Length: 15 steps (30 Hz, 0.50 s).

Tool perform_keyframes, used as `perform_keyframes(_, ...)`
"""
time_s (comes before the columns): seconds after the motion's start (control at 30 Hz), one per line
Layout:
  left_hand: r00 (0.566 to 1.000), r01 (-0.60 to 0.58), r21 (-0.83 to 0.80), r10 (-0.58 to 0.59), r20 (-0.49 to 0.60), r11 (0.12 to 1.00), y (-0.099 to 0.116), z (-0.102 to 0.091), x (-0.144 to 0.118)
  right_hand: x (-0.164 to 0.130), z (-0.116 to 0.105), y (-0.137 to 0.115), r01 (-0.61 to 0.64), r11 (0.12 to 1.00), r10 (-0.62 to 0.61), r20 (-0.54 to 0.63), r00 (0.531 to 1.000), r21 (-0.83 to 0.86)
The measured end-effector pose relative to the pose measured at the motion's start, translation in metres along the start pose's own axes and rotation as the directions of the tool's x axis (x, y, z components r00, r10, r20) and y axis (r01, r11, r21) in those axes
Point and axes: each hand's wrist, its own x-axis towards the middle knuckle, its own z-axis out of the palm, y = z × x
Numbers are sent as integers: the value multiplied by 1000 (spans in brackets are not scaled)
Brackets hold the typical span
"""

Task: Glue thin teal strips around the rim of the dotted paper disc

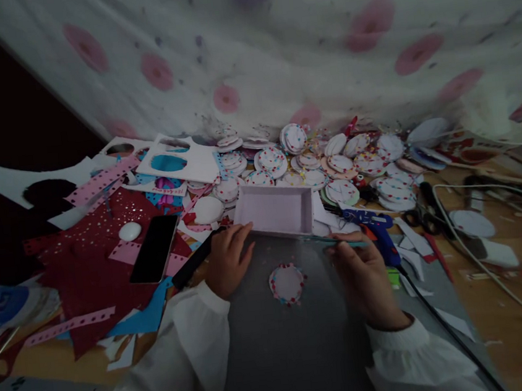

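Note:
My left hand (230,259) lies with its fingers apart at the near left corner of a shallow white box (274,209). A fingertip meets or overlaps the box's edge; whether it presses on it I cannot tell. In my right hand (365,278) a slim teal tool, seemingly tweezers (352,244), is pinched, its tip pointing left along the box's near side. Between my hands, a small round white paper disc (288,284) rimmed with red and blue beads rests on the grey mat (296,353).
Behind the box are piled many beaded paper discs (271,162). A blue glue gun (382,239) with a black cord lies right, near scissors (420,221). Left are a phone (155,249), a white oval object (130,231), a black bar (197,258), paper scraps and a plastic bottle (15,303).

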Motion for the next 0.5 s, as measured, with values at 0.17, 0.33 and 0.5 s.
perform_keyframes(0.17, 997, -74, 39, 73, 12, 997, 1, 1, -6, 1, -2, 0, 312, 875, -329, 18, 944, -371)
perform_keyframes(0.33, 986, -162, -8, 163, 36, 987, -2, 1, -8, 2, 10, -8, 644, 478, -580, 336, 742, -598)
perform_keyframes(0.5, 984, -177, -7, 177, -1, 984, -3, 3, -9, 6, 23, -8, 735, 146, -471, 607, 640, -662)
